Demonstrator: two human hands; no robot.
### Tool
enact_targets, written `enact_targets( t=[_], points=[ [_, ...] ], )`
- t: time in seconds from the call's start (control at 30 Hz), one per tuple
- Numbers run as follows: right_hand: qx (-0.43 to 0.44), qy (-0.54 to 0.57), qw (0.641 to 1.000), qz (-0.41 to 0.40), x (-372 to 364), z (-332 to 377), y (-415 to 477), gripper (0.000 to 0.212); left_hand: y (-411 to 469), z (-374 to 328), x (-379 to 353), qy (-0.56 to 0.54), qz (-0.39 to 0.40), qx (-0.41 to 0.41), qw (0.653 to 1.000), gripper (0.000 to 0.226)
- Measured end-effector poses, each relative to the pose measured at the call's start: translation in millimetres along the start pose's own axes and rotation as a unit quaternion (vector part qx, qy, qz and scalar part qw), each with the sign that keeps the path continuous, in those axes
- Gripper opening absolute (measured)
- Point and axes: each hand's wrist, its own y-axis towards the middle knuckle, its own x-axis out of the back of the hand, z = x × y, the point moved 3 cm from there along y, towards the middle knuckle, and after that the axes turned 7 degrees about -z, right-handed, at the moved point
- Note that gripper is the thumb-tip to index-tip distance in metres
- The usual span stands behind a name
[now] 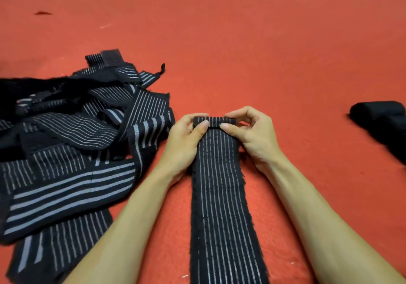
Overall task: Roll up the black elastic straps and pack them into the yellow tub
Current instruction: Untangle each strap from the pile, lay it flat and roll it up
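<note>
On red carpet [263, 42], left hand [184, 145] and right hand [254, 141] fingers [229, 130] pinch the part-rolled strap [219, 206], its tail cropped

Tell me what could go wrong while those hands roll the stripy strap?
The strap is barely rolled at its far end; if the left hand or right hand loosens its pinch, the roll might spring open. With so much length left flat, it could roll crooked. The loose pile beside the left hand might snag.
</note>
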Motion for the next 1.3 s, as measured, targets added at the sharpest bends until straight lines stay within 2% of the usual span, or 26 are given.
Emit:
enact_targets(
  t=[0.1, 0.2, 0.33, 0.4, 0.57, 0.7, 0.83, 1.0, 1.17, 1.23, 1.3],
  points=[
    [-0.026, 0.016, 1.0, 0.003, -2.4, -4.4, 1.5, 0.017, 0.4, -1.6, 1.5, 0.014, 0.007, -0.042, 0.999, 0.015],
    [-0.069, 0.057, 0.996, 0.02, -6.3, -6.1, 0.8, 0.007, 0.0, -3.5, 3.0, 0.007, 0.003, -0.065, 0.998, 0.015],
    [-0.089, 0.058, 0.994, 0.038, -7.2, -4.2, -2.0, 0.03, -1.3, -5.5, 0.8, -0.005, 0.005, -0.088, 0.996, 0.019],
    [-0.08, 0.049, 0.995, 0.036, -7.1, -2.7, -4.5, 0.028, -1.2, -5.2, 0.7, -0.003, 0.003, -0.088, 0.996, 0.025],
    [-0.033, 0.064, 0.997, -0.002, -7.9, -2.7, -8.8, 0.005, -3.9, -5.9, -3.3, 0.054, 0.027, -0.061, 0.996, 0.035],
    [0.03, 0.025, 0.999, -0.012, -5.8, -0.6, -8.5, 0.015, -7.9, -4.1, -7.4, 0.023, 0.069, -0.014, 0.997, 0.03],
    [0.065, 0.01, 0.998, 0.016, -7.9, 2.3, -10.9, 0.022, -6.6, -4.1, -5.8, 0.087, 0.013, -0.003, 0.996, 0.03],
    [0.054, 0.044, 0.997, 0.034, -7.4, 1.5, -12.3, 0.023, -8.3, -7.7, -1.2, 0.096, 0.027, -0.072, 0.992, 0.017],
    [0.008, 0.062, 0.997, 0.043, -10.7, -2.3, -10.4, 0.008, -8.1, -11.7, 2.1, 0.086, 0.017, -0.097, 0.991, 0.007],
    [0.006, 0.025, 0.998, 0.053, -13.3, -4.1, -12.1, 0.013, -6.9, -12.2, 3.9, 0.07, 0.006, -0.091, 0.993, 0.005],
    [-0.003, 0.009, 0.998, 0.059, -16.1, -3.6, -13.8, 0.028, -6.9, -12.5, 4.9, 0.046, 0.001, -0.076, 0.996, 0.009]
  ],
)
